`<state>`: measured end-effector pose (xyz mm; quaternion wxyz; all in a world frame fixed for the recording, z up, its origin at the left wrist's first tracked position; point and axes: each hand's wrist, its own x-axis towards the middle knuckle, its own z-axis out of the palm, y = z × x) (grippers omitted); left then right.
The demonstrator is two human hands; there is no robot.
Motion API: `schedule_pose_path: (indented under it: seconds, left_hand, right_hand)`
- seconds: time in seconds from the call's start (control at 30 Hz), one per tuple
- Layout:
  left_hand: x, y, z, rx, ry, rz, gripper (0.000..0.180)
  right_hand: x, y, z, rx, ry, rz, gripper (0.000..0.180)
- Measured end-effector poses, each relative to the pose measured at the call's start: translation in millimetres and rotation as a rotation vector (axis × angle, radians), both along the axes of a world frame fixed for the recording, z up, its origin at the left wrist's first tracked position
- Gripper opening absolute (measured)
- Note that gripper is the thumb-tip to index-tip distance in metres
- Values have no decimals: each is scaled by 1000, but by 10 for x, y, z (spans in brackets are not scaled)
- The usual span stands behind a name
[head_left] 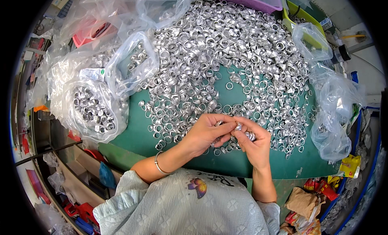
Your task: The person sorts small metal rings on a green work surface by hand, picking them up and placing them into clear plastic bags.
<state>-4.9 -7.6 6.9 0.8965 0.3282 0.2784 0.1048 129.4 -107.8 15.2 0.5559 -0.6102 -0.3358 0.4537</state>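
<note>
My left hand (208, 132) and my right hand (255, 145) meet over the near edge of a wide spread of silver metal rings (190, 79). Between the fingertips of both hands sits a shiny silver ring (238, 126), which the left thumb and fingers pinch from one side. More silver rings (250, 136) are tucked in the curled fingers of my right hand. Whether the left palm holds others as well is hard to make out. Loose rings lie under and around both hands on the green tabletop (139, 128).
At the left, a clear plastic bag (121, 128) holds more rings, with a pink basket (87, 37) behind it. A purple basket (256, 1) and a lime-green bin (313, 24) stand at the back. Crumpled clear plastic (333, 109) lines the right edge; a brown paper bag (304, 202) lies below.
</note>
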Motion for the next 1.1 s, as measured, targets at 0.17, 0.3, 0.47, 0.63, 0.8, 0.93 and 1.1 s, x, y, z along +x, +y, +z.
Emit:
schedule_pose_path:
  seconds: [0.17, 0.3, 0.47, 0.63, 0.8, 0.93, 1.1]
  left_hand:
    - [-111, -71, -181, 740, 236, 34, 18]
    - [-343, 70, -327, 1341, 518, 244, 22]
    - [-350, 350, -321, 1568, 740, 195, 17]
    - [-203, 555, -351, 1595, 762, 83, 15]
    - [-323, 534, -382, 1606, 713, 5, 15]
    - [-366, 493, -356, 1526, 729, 179, 15]
    - [-209, 610, -380, 1634, 708, 63, 17]
  right_hand:
    - [86, -4, -72, 73, -696, -19, 30]
    - [303, 1, -100, -157, -853, 101, 30]
    - [163, 473, -93, -11, -861, 126, 26]
    - [-17, 984, -304, -238, -1186, 206, 13]
    - [91, 874, -383, -270, -1119, 160, 18]
    - [184, 600, -179, -340, -1102, 271, 13]
    - [-11, 827, -80, -82, -1021, 263, 15]
